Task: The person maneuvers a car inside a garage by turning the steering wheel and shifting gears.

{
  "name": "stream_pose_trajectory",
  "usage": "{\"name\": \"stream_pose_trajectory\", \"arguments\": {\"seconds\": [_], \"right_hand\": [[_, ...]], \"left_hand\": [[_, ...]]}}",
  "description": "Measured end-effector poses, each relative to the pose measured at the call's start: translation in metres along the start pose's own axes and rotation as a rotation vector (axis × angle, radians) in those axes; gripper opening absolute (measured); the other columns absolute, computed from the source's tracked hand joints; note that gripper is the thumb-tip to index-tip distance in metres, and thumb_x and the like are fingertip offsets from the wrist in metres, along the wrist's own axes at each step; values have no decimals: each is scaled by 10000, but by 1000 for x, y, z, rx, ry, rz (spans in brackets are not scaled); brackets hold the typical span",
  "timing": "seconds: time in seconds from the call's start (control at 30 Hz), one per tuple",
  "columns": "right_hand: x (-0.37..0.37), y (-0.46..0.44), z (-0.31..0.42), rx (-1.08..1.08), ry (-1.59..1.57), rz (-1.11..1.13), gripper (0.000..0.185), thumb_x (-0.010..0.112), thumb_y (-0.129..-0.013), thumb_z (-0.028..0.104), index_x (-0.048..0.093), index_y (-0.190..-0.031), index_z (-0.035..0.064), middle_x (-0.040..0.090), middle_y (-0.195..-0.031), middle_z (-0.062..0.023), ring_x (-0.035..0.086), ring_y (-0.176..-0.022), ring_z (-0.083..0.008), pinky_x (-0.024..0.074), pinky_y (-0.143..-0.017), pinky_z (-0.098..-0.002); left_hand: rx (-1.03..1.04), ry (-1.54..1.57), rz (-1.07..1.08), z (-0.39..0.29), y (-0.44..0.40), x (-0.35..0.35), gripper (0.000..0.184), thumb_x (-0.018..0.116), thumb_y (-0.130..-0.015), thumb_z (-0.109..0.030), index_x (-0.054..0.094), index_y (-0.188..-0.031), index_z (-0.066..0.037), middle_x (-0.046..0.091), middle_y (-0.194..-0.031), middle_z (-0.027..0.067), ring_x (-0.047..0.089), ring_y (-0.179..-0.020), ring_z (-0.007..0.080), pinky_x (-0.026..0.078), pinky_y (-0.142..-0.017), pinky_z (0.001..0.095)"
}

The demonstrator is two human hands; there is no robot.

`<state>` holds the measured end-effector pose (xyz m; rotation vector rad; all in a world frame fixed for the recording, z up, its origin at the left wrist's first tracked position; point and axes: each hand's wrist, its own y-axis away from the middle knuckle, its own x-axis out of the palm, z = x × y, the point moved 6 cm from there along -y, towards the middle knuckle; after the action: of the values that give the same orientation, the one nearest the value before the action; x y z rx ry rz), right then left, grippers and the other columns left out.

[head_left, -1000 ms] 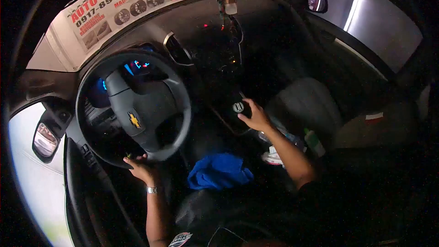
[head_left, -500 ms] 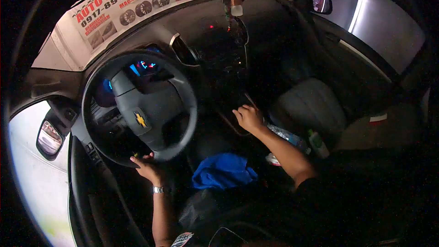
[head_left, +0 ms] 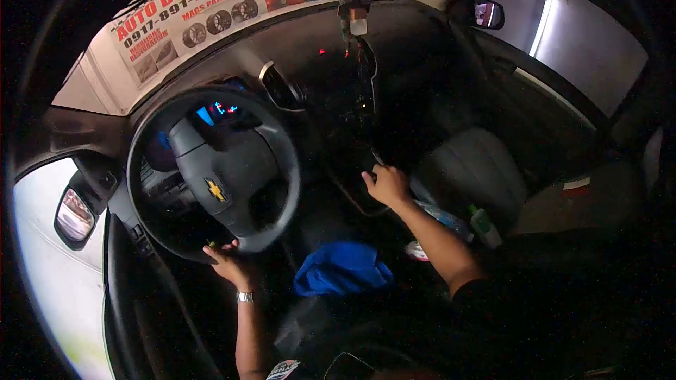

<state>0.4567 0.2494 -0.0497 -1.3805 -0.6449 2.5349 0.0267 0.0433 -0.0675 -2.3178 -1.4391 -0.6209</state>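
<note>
The black steering wheel (head_left: 217, 169) with a gold emblem fills the left side of the view. My left hand (head_left: 229, 266), a metal watch on its wrist, is closed round the wheel's lower rim. Over the centre console, my right hand (head_left: 386, 186) rests with curled fingers where the gear knob stood; the palm and fingers hide the knob. A blue cloth (head_left: 343, 269) lies crumpled between my two arms.
Right of my right forearm are a clear plastic item (head_left: 442, 218), a bottle with a green cap (head_left: 484, 226) and the passenger seat (head_left: 479, 169). Lit gauges (head_left: 217, 110) show behind the wheel. A printed banner (head_left: 218, 10) is beyond the windshield.
My right hand has moved from beside the gear knob to over it, and its fingers have curled, covering the knob. My left hand stays on the wheel. The camera view has shifted slightly.
</note>
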Motion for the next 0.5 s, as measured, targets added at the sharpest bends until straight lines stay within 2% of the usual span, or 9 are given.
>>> {"name": "stream_pose_trajectory", "arguments": {"seconds": [0.1,0.2,0.37,0.5], "right_hand": [[3,3,1,-28,77,72,400,671,-890,450,726,-782,68,713,-782,-203,708,-784,-414,564,-697,-528],[6,-1,-11,20,86,16,381,677,-883,443,738,-799,76,714,-780,-200,710,-789,-416,565,-704,-533],[8,2,-3,71,88,102,339,689,-874,411,750,-800,86,724,-828,-201,713,-789,-406,574,-718,-534],[13,-1,-20,32,69,-1,333,685,-879,399,747,-791,84,718,-795,-197,709,-758,-410,576,-701,-525]], "left_hand": [[-14,-49,-17,-2,1,2,525,546,-1023,-546,587,-1111,-31,549,-747,31,581,-742,194,510,-771,347],[-91,-60,-18,-8,9,4,533,553,-1013,-562,596,-1100,-38,545,-765,27,568,-746,196,498,-785,352],[-147,8,-1,-13,11,11,550,574,-992,-588,599,-1108,-50,519,-791,14,545,-772,191,482,-805,350],[-216,17,16,-14,10,7,561,583,-978,-607,602,-1117,-65,499,-793,5,528,-796,190,469,-807,336]]}}
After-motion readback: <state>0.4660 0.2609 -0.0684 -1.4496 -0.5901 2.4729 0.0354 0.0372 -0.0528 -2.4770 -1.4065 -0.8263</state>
